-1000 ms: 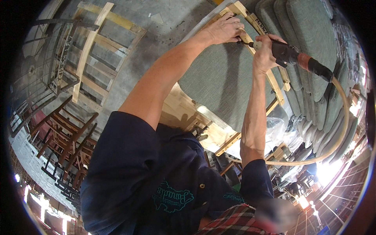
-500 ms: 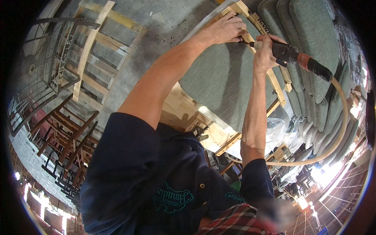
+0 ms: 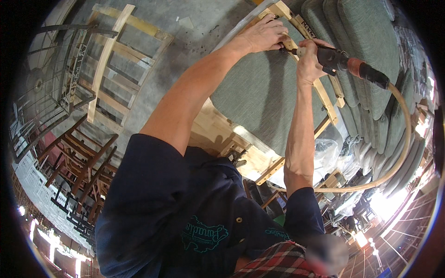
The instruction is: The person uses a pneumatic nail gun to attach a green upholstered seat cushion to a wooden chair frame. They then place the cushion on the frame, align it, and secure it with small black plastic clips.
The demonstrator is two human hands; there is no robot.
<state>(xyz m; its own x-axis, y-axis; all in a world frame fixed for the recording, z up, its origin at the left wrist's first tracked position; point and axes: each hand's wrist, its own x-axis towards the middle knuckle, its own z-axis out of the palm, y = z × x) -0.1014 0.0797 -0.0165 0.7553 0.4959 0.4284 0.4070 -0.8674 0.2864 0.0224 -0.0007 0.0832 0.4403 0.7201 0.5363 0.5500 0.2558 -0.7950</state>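
1. Gripping of the black-and-orange power driver [image 3: 333, 60] is done by the right hand [image 3: 309, 62]; fingers are clamped around its front body.
2. The driver's nose is aimed leftward, close to the fingertips of the left hand [image 3: 264, 37]; bit contact is hidden.
3. Left-hand fingers are curled at the wooden strips [image 3: 326, 103]; whether anything is pinched cannot be told. Hands are held near each other, apart.
4. The grey-green cushion [image 3: 250, 92] is laid flat below both hands, extending toward the body, over a pale wooden worktop [image 3: 208, 126].
5. A tan hose [image 3: 407, 139] is joined to the driver's rear, looped right of the right hand.
6. Stacked cushions [image 3: 371, 41] are seen beyond the right hand; a slatted pallet [image 3: 107, 65] is seen well left of the left hand.
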